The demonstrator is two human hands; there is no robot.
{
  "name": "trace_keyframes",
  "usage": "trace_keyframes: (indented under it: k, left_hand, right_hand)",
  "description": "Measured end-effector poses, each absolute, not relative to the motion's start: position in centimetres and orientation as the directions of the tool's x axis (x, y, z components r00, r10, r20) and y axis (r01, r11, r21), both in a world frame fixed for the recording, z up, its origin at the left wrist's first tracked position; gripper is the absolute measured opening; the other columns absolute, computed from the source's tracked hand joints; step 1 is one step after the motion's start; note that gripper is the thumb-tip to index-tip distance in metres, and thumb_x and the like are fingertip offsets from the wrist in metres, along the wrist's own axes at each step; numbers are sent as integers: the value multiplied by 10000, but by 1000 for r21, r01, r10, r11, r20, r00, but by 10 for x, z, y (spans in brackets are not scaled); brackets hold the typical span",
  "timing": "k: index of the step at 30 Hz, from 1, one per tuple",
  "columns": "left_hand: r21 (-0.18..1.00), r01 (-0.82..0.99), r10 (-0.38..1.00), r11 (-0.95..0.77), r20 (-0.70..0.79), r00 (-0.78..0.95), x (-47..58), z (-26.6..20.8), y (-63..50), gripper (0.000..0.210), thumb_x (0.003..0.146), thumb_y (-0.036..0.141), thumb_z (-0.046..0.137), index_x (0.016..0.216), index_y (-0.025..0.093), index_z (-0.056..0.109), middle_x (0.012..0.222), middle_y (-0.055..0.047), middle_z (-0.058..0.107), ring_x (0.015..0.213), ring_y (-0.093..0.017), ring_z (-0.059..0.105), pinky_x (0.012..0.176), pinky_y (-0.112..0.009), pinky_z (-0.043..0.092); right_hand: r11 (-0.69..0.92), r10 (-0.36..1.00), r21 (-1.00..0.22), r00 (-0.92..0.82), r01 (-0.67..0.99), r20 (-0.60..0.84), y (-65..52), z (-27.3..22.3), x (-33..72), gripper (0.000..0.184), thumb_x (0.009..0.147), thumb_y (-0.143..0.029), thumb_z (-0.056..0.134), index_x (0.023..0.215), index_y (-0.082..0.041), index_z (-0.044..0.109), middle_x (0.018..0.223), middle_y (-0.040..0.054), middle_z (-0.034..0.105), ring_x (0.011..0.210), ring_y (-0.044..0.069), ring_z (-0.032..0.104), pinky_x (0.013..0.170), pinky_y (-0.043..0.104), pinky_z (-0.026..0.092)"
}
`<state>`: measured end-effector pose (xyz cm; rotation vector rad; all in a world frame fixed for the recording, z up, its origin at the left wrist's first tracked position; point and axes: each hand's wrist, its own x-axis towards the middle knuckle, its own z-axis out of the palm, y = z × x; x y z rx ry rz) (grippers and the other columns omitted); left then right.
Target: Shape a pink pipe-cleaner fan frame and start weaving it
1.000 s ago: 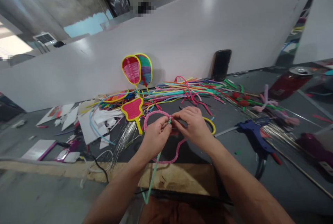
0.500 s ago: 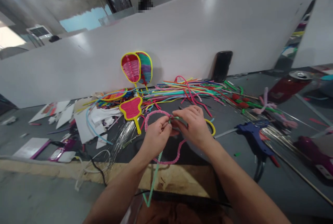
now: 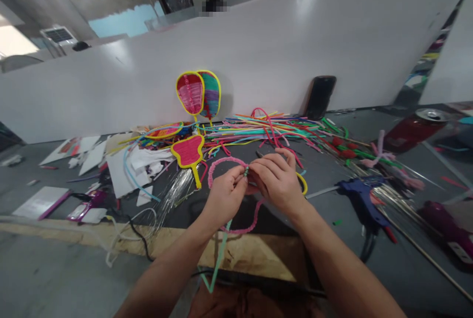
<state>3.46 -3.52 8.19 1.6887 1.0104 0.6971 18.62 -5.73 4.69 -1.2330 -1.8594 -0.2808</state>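
In front of me my left hand [image 3: 226, 194] is closed in a pinch at a joint where a pale green pipe cleaner [image 3: 220, 258] meets a twisted pink pipe cleaner loop [image 3: 222, 159]. The green one hangs below that hand, with a sharp bend near its lower end. Against the same joint my right hand [image 3: 276, 178] presses its thumb and fingertips, closed on the green pipe cleaner. Behind my hands and wrists, parts of the pink loop are hidden. Left of the loop lies a small pink fan with a yellow rim [image 3: 188, 152].
Two round fans [image 3: 190, 93] lean on the white partition [image 3: 148, 81], as does a phone [image 3: 320, 97]. Loose pipe cleaners [image 3: 254, 130] lie behind my hands. To the right are a blue glue gun [image 3: 364, 203] and a red can [image 3: 414, 131]; paper scraps [image 3: 120, 175] lie left.
My right fingers have shifted and bunched closer over the joint; the green tip that showed between them is now mostly covered. The camera view has moved slightly.
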Motion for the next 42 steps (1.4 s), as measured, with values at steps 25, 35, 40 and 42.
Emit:
trace_keyframes:
  k: [25,35,40,42]
  left_hand:
    - [951,307,878,-25,-126,462,35,83,-36,243,796,382,543,855,146,536,728,-23,643,583,-127,654,580,-242,543]
    - [931,340,876,-129,-53,479,36,77,-42,193,807,352,528,832,165,569,755,-30,677,651,-161,674,579,-244,542]
    - [942,321,884,-100,-64,463,35,79,-38,243,807,390,526,854,154,559,768,-38,667,634,-155,668,588,-257,550]
    - [954,293,894,-61,-79,442,34,81,-33,287,808,427,518,882,151,548,793,-47,670,619,-150,665,588,-264,552]
  right_hand:
    - [108,993,-994,-48,24,106,-56,64,194,162,746,-310,590,735,-152,625,657,-5,603,571,97,521,536,211,403]
    - [66,996,-991,-75,113,57,-57,64,196,134,725,-233,535,655,-148,609,537,-45,515,452,55,372,435,183,296]
    - [85,992,-996,-94,32,82,-56,64,197,147,757,-276,549,713,-149,607,618,-27,564,526,71,453,511,194,366]
    - [101,988,-994,-116,-37,104,-56,63,198,193,774,-336,567,818,-153,611,708,-9,595,594,86,502,565,206,398]
